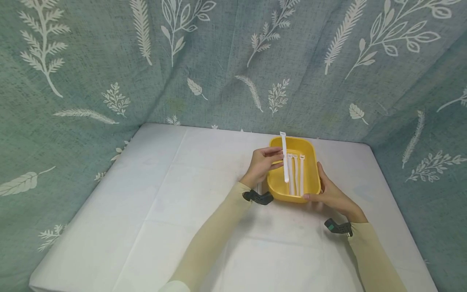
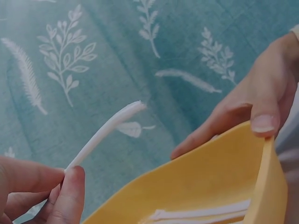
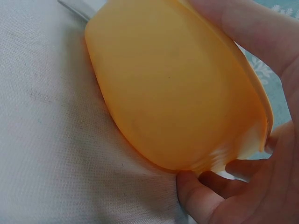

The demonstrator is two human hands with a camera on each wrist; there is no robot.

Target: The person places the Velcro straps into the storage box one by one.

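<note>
My left hand [image 1: 260, 163] pinches a white cable strap [image 1: 284, 162] with a slotted head between thumb and fingers. It holds the strap over the left part of a yellow plastic tray [image 1: 311, 162]. In the left wrist view the strap [image 2: 105, 130] rises, slightly bent, from the fingertips. Several similar white straps [image 1: 301, 174] lie side by side inside the tray. My right hand [image 1: 333, 194] grips the tray at its near right corner. Its thumb lies on the rim, with fingers round the outer wall [image 3: 168, 84] in the right wrist view.
A thin grey object [image 3: 74, 10] pokes out beside the tray, partly hidden; I cannot tell what it is. White cloth [image 1: 189, 174] covers the table. A green leaf-patterned curtain [image 1: 226, 61] hangs close behind the tray and along both sides.
</note>
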